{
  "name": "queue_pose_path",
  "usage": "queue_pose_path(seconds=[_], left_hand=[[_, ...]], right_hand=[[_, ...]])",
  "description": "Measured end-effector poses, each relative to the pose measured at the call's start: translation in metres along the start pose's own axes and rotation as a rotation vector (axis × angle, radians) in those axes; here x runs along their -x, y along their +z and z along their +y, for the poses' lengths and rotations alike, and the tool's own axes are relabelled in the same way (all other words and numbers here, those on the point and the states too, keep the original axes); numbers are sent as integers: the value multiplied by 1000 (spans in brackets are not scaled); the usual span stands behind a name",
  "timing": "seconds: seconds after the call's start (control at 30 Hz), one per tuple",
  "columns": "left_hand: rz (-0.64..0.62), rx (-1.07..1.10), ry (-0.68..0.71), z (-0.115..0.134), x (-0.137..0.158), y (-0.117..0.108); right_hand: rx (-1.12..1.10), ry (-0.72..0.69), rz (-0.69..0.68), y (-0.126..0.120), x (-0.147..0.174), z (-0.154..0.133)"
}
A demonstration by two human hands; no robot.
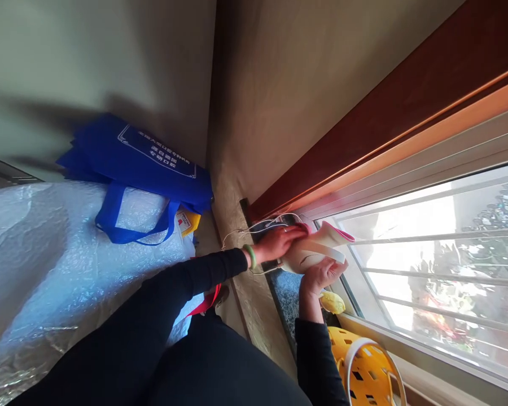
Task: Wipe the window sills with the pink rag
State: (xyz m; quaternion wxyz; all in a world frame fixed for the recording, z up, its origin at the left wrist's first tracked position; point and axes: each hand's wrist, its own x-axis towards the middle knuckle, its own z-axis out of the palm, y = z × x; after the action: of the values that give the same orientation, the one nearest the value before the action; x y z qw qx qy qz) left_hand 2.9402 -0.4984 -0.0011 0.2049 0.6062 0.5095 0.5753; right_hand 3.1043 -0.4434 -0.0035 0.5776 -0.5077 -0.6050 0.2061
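Note:
A cream-coloured bag point(294, 260) with pink edging and a broad pale handle is at the window sill. My right hand point(322, 275) is closed round the lower end of that handle. From the left, my left hand point(277, 242), with a green bangle at the wrist, reaches over the bag's upper side. Its fingers lie against the pink part and grip there; their tips are partly hidden. Thin white cords point(254, 228) loop around my left hand and the sill's edge. Close below my right hand lies a small yellow object point(332, 302), whose kind I cannot make out.
An orange-yellow basket point(342, 344) with a white handle stands at the lower right. Barred window panes point(406, 254) run along the right side. At the left, a blue tote bag point(152, 155) rests on clear plastic wrapping point(59, 242) against the wall.

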Motion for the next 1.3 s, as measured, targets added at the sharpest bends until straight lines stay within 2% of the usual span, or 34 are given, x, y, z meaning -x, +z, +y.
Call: queue_pose_path(seconds=[0.1,0.2,0.27,0.37,0.47,0.53,0.77,0.83,0.9,0.97,1.03,1.1,1.17,1.2,1.23,1.3], left_hand=[[-24,-75,-227,-20,10,-12],[24,-73,-333,-22,18,-10],[17,-92,-368,-12,23,-3],[-58,-156,-421,9,33,-1],[-140,-118,-453,25,39,-15],[-136,-33,-483,35,38,-32],[284,218,-430,83,17,-94],[382,211,-378,98,17,-106],[409,186,-310,114,20,-111],[328,167,-262,130,29,-109],[153,133,-219,146,41,-99],[-136,86,-128,156,52,-85],[-438,58,-31,157,60,-72],[-532,51,-8,152,62,-67],[-566,34,-14,143,63,-64],[-466,-62,-110,116,62,-63]], right_hand=[[54,-25,26,6,3,0],[108,5,59,16,6,-6],[133,64,52,22,7,-10],[140,122,27,28,6,-17],[123,146,63,34,6,-23],[106,146,107,43,5,-27],[45,184,213,81,3,-37],[8,212,165,76,5,-42],[-52,243,106,56,14,-52],[-137,268,13,24,32,-68],[-266,326,-205,-14,56,-87],[-436,454,-506,-49,78,-103],[-530,573,-671,-75,91,-112],[-534,603,-675,-84,93,-112],[-513,605,-642,-90,92,-108],[-411,509,-520,-96,86,-92]])
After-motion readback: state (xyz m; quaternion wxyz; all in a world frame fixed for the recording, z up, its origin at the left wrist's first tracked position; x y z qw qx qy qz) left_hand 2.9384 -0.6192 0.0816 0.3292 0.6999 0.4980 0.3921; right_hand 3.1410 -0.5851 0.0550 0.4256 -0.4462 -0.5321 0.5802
